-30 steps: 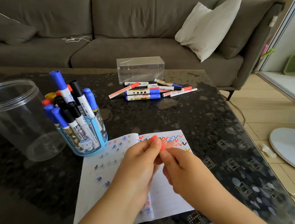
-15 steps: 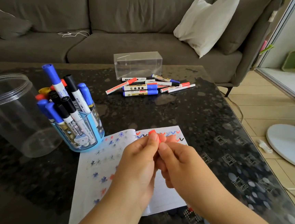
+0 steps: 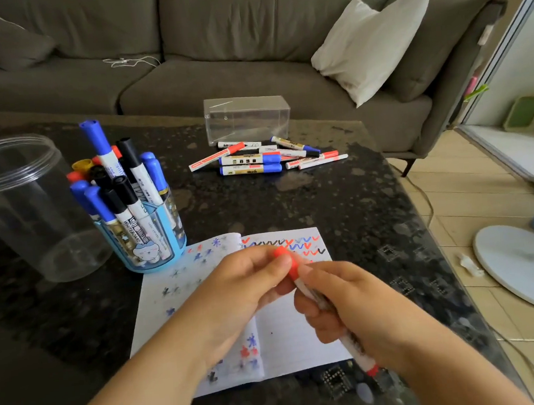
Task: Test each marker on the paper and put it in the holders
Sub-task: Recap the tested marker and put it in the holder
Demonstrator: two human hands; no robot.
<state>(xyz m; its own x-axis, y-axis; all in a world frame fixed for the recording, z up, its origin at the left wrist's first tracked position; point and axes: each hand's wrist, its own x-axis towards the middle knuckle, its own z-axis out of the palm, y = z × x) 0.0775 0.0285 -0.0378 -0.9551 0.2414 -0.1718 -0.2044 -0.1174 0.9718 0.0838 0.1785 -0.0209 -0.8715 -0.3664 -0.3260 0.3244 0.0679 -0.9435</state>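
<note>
While only the head view is on hand, it shows enough: both hands meet over the open notebook (image 3: 289, 329) on the dark tabletop (image 3: 340, 202), sharing one red marker (image 3: 330, 313). The left hand (image 3: 235, 295) pinches the red cap (image 3: 288, 260) between thumb and fingertips, and the right hand (image 3: 358, 304) has its fingers curled round the white barrel, whose red tail end pokes out below the palm toward the person. The marker's long axis runs on a slant, cap end up and away to the left, tail end down and near to the right, so the cap looks seated or nearly seated on the barrel; I cannot tell whether a gap remains. Judging from the squiggles and stars already on the page, this marker is at the capping or uncapping step. What the coming move turns on is where the blue holder (image 3: 146, 245) lies: forward and to the left of the hands, just beside the notebook's far left corner, packed with upright markers, so the left hand is the nearer one. A clear round jar (image 3: 17, 204) stands further left, and the untested pile of markers (image 3: 255, 159) lies well ahead, before a clear box (image 3: 247, 117).
</note>
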